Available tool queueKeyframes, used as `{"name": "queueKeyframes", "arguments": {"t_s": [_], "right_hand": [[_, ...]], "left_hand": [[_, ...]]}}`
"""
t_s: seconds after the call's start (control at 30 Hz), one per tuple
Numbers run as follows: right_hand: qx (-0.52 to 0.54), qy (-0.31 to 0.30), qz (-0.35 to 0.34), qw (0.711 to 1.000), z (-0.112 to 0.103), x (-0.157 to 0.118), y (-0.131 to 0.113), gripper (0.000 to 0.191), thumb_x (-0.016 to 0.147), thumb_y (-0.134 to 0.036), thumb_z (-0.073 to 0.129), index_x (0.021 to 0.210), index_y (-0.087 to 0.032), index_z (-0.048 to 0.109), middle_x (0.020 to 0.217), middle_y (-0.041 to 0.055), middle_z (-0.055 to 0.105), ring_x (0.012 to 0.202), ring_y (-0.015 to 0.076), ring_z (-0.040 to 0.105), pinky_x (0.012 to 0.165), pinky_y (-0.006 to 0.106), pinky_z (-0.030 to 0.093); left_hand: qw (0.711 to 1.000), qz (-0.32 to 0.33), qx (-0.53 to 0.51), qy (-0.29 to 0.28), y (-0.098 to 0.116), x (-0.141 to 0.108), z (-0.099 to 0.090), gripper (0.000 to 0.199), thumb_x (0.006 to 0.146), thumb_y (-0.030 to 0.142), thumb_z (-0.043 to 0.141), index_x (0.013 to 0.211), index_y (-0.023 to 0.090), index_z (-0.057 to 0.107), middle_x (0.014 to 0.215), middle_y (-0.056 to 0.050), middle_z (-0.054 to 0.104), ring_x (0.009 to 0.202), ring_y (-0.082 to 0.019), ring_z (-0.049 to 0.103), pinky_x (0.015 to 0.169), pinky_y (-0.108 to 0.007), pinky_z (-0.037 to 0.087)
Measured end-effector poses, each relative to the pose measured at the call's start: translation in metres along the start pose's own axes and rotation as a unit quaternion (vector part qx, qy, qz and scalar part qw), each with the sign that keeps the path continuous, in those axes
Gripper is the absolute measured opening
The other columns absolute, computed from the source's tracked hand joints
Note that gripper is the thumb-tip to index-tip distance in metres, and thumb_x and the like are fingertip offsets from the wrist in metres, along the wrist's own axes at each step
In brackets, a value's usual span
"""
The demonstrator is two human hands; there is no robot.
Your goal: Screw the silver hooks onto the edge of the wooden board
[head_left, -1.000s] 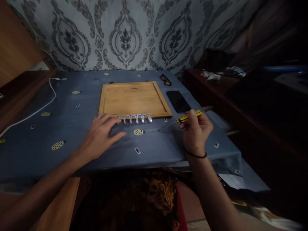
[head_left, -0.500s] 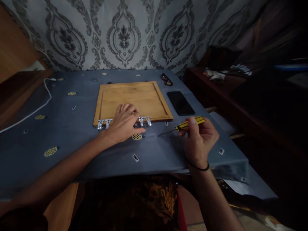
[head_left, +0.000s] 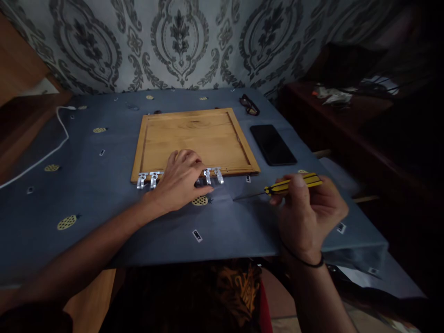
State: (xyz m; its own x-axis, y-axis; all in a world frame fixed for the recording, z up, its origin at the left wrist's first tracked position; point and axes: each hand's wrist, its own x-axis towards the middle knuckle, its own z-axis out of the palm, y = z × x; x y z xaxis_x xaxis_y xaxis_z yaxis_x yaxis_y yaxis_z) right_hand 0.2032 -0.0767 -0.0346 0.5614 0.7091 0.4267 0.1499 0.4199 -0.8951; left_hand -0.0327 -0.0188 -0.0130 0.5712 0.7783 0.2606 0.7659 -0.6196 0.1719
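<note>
A framed wooden panel (head_left: pixel 194 134) lies flat on the table. Several silvery metal hinges (head_left: pixel 219 175) are set along its near edge. My left hand (head_left: pixel 180 180) rests over that edge between the hinges, fingers bent on the panel and thumb spread away to the right; what lies beneath the palm is hidden. To the right, my right hand (head_left: pixel 308 212) grips the yellow and black handle of a screwdriver (head_left: pixel 289 185). Its thin shaft points left, the tip in front of the panel and clear of the hinges.
A black phone (head_left: pixel 273 144) and dark-framed glasses (head_left: pixel 249 105) lie right of the panel. The table has a blue patterned cloth (head_left: pixel 132 236). A white cable (head_left: pixel 64 132) runs along the left. Behind hangs a patterned curtain (head_left: pixel 180 46); a dark red surface (head_left: pixel 308 111) stands at right.
My view has shifted slightly, so the panel looks a little larger. My right hand with the screwdriver appears farther right and lower. On the panel's edge, my left hand stays put.
</note>
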Motion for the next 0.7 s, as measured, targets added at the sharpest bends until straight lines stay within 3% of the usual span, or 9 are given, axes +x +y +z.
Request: {"name": "queueKeyframes", "arguments": {"t_s": [0.23, 0.5, 0.7], "right_hand": [[0.006, -0.008, 0.007, 1.000, -0.001, 0.000, -0.001, 0.030, 0.085, -0.048, 0.086, 0.077, -0.023, 0.072, 0.066, -0.0039, 0.066, 0.042, 0.0106, 0.054, 0.037, 0.025, 0.041], [0.031, -0.014, -0.003, 0.999, -0.002, 0.000, -0.002, 0.027, 0.083, -0.046, 0.087, 0.078, -0.023, 0.075, 0.069, -0.0023, 0.071, 0.040, 0.0111, 0.056, 0.033, 0.025, 0.044], [0.057, -0.028, -0.045, 0.997, 0.012, 0.007, -0.014, 0.024, 0.089, -0.041, 0.083, 0.079, -0.022, 0.074, 0.073, -0.0012, 0.076, 0.038, 0.0103, 0.055, 0.033, 0.025, 0.041]], "left_hand": [[1.000, -0.015, -0.005, 0.001, -0.001, 0.001, 0.004, 0.045, 0.088, 0.052, 0.084, 0.109, 0.014, 0.073, 0.120, -0.012, 0.070, 0.121, -0.033, 0.059, 0.105, -0.049, 0.046], [1.000, -0.020, -0.011, 0.002, 0.000, 0.002, 0.006, 0.040, 0.088, 0.045, 0.086, 0.108, 0.013, 0.074, 0.117, -0.012, 0.072, 0.120, -0.032, 0.060, 0.106, -0.049, 0.046], [0.999, -0.030, -0.026, -0.005, 0.000, 0.003, 0.006, 0.041, 0.083, 0.046, 0.090, 0.103, 0.014, 0.073, 0.118, -0.012, 0.074, 0.122, -0.032, 0.062, 0.108, -0.051, 0.043]]}}
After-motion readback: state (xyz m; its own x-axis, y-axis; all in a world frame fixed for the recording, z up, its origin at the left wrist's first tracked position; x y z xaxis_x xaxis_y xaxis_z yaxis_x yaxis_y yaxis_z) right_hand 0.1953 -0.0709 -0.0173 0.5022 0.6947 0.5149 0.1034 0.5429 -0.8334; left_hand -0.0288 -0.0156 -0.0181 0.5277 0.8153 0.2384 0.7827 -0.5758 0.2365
